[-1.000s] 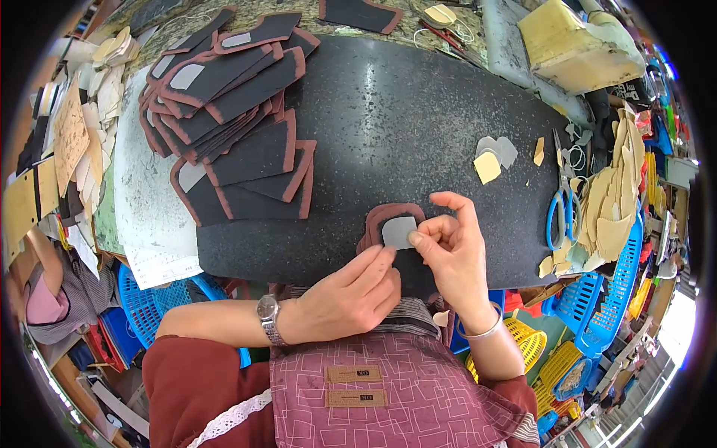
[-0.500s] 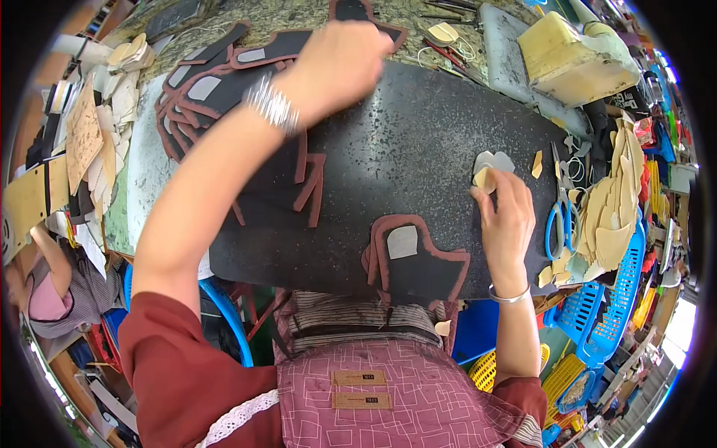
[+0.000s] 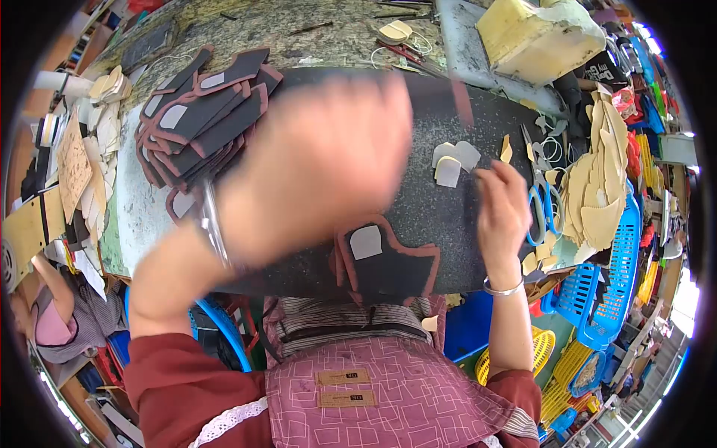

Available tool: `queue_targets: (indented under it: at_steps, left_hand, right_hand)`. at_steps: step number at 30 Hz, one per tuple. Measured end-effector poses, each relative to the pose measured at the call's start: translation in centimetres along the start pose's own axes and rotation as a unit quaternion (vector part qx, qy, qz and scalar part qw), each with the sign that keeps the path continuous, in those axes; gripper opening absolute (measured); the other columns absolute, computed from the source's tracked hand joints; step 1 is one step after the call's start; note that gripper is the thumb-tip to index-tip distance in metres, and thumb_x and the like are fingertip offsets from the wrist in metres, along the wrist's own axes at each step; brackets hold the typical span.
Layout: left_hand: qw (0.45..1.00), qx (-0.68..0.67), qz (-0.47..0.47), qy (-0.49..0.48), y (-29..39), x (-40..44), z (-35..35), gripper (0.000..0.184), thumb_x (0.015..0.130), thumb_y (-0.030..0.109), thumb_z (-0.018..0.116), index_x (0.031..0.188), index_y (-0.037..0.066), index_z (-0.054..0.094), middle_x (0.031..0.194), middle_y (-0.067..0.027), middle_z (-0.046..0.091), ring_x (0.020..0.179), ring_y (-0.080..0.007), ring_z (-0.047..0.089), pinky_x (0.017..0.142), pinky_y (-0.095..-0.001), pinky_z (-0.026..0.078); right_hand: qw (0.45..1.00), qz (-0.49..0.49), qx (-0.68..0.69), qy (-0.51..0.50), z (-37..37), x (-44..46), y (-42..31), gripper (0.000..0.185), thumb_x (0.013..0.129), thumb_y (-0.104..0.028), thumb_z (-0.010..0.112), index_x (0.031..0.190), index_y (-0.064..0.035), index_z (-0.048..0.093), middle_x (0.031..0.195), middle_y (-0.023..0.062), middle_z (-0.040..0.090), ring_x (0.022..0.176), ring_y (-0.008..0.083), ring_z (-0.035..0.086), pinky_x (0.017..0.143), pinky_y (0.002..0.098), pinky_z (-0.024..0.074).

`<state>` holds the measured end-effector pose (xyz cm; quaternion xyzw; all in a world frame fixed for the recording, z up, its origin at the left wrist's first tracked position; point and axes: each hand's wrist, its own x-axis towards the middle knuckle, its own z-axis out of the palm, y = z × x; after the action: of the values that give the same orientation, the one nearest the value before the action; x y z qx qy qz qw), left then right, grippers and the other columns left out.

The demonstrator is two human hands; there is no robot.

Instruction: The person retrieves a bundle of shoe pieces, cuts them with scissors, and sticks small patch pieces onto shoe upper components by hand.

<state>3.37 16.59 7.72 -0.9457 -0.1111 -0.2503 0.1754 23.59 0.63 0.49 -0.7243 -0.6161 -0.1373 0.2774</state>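
My left hand [image 3: 336, 149] is smeared by motion above the dark board, its fingers closed. A blurred dark piece with a reddish-brown edge [image 3: 461, 103] stretches from it toward the right. My right hand [image 3: 504, 213] hovers at the board's right side with fingers curled together; whatever its fingertips hold is too small to name. Just left of it lie small grey and cream rounded patches [image 3: 448, 172]. Near the front edge rest stacked dark cut pieces with reddish-brown borders [image 3: 392, 265], the top one bearing a grey patch. A larger pile of similar pieces [image 3: 202, 123] sits at left.
Blue-handled scissors [image 3: 544, 198] lie at right beside stacked cream pieces [image 3: 597, 175]. A yellowish block [image 3: 534, 41] stands at the back right. Blue baskets [image 3: 597, 299] are below the table edge. Another person's arm [image 3: 56, 287] shows at far left.
My left hand has come nearer, bringing the dark piece away from the back of the table. The right hand has drawn off the small patches. The view has shifted rightward.
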Motion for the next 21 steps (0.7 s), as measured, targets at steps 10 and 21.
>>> queue_targets:
  at_steps: [10,21]
  left_hand:
    - [0.919,-0.380,-0.105,0.016,11.5,-7.0,-3.4,0.038,0.067,0.024,0.075,0.097,0.004,0.064,0.097,-0.0123,0.062,0.080,-0.0208,0.058,0.063,-0.0270,0.048]
    - [0.502,-0.812,-0.292,0.064,12.6,-9.0,-4.3,0.021,0.070,0.006,0.076,0.084,0.006,0.061,0.097,-0.0088,0.060,0.081,-0.0180,0.060,0.072,-0.0268,0.048]
  right_hand:
    - [0.741,0.398,0.522,-0.142,-6.8,-3.6,-6.6,0.032,0.080,0.010,0.057,0.103,-0.0042,0.039,0.079,0.0069,0.058,0.063,0.0092,0.055,0.057,0.0219,0.0472]
    - [0.671,0.370,0.542,-0.346,-8.3,-7.5,-8.5,0.022,0.078,-0.005,0.068,0.087,-0.0049,0.047,0.070,0.0058,0.057,0.055,0.0121,0.057,0.048,0.0248,0.0457]
